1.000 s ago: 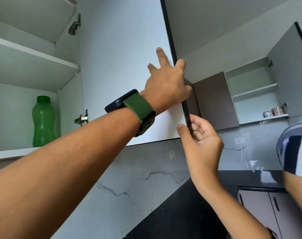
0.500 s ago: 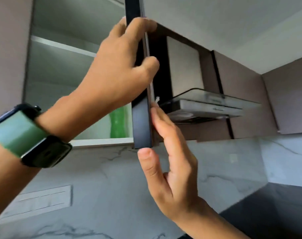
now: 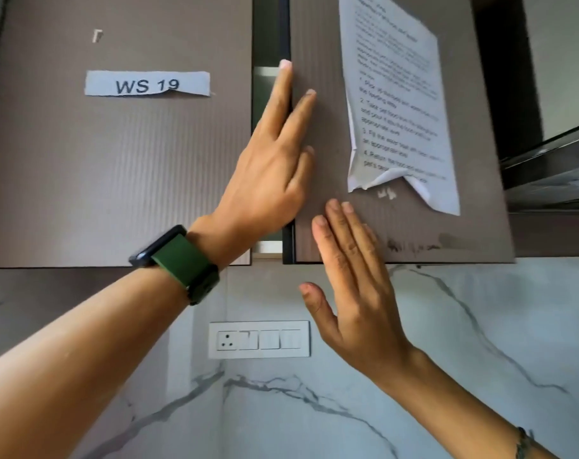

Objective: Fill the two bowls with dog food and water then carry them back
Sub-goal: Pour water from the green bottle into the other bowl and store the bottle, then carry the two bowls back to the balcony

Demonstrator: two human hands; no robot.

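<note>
Brown wall cabinets [image 3: 116, 160], marble backsplash [image 3: 281, 409]

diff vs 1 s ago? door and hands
The right cabinet door swung from wide open to nearly shut; a narrow gap remains at its left edge. The left hand released the door edge and now presses flat on its face, as does the right hand. Both hands stay on the door.

The brown, ribbed cabinet door [image 3: 397, 226] stands nearly closed, with a narrow dark gap along its left edge. The left hand [image 3: 268, 173] and right hand [image 3: 357, 293] lie flat against its front.
</note>
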